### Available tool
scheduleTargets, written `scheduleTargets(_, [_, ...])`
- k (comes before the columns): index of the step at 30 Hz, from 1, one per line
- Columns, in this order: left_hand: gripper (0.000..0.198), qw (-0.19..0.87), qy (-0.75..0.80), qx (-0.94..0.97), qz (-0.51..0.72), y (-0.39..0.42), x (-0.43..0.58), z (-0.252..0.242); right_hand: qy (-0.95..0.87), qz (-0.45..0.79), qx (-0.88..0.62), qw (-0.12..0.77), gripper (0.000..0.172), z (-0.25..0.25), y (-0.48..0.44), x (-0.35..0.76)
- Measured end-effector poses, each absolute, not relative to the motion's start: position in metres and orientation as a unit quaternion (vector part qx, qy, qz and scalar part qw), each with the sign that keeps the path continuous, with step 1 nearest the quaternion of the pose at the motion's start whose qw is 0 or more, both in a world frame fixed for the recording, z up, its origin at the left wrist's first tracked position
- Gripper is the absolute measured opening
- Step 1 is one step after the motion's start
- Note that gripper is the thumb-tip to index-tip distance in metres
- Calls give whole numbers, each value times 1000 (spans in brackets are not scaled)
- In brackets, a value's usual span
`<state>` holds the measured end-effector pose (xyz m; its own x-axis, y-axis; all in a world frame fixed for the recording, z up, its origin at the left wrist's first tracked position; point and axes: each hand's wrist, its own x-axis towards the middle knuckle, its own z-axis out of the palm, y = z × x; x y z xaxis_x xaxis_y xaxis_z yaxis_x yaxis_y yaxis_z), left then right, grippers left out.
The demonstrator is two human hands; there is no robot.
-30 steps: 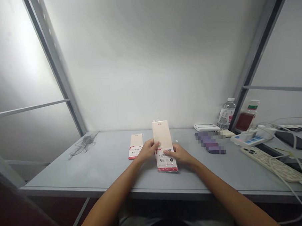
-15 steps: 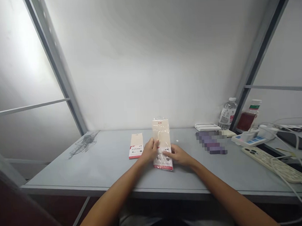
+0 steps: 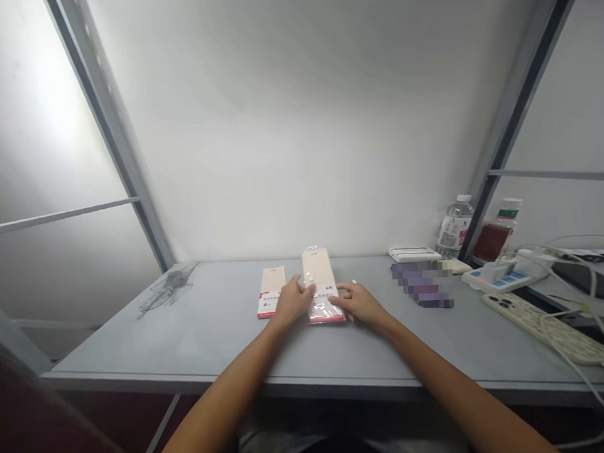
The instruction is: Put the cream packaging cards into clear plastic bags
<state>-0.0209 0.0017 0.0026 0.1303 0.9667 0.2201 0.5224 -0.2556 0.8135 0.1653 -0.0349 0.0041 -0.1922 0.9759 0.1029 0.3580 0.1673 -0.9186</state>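
A flat cream packet [image 3: 318,269] in a clear, shiny plastic sleeve tilts up just above the desk, its red-edged bottom end toward me. My left hand [image 3: 292,302] grips its left side, thumb on the front. From the right, my right hand [image 3: 361,305] pinches the lower part of the other side, with the thumb over the printed white band. Just left of my left hand lies a similar cream packet [image 3: 273,279] with a red lower edge, and my left hand partly covers its right side.
The grey desk [image 3: 211,337] meets a white wall. At right are a white box [image 3: 414,254], a water bottle [image 3: 455,228], a bottle of red liquid [image 3: 497,234], a power strip [image 3: 499,281], a patterned phone case [image 3: 547,329] and loose cables. A pixelated purple item [image 3: 425,288] lies nearer.
The sleeved packet has come down and leans farther back, its lower edge now farther from me. Both hands keep hold of it. The other packet has stayed in place.
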Motion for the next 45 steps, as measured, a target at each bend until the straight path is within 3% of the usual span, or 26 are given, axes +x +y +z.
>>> scheduleTargets(5, [48, 251, 555, 731, 307, 0, -22, 0, -661, 260, -602, 365, 44, -3, -27, 170])
scheduleTargets(13, [34, 206, 576, 713, 342, 8, -33, 8, -587, 64, -755, 286, 35, -4, -17, 205])
scheduleTargets(18, [35, 220, 605, 679, 353, 9, -37, 9, -534, 6, -822, 197, 61, -11, -14, 219])
scheduleTargets(21, [36, 233, 607, 668, 362, 9, -38, 10, -530, 30, -827, 188, 69, -11, -12, 218])
scheduleTargets(25, [32, 231, 581, 693, 359, 8, -36, 10, -523, 102, -814, 230, 54, -8, -11, 218])
scheduleTargets(30, [35, 241, 542, 721, 358, 4, -34, 15, -536, 183, -740, 362, 29, -3, -13, 217])
scheduleTargets(36, [45, 246, 428, 790, 364, -10, -24, 20, -560, 304, -542, 549, 31, 8, -22, 187])
scheduleTargets(39, [52, 247, 404, 815, 335, -15, -18, 16, -591, 350, -463, 560, 33, 9, -27, 172])
scheduleTargets(45, [43, 218, 396, 818, 356, -12, -18, 11, -642, 414, -394, 511, 30, 11, -37, 164])
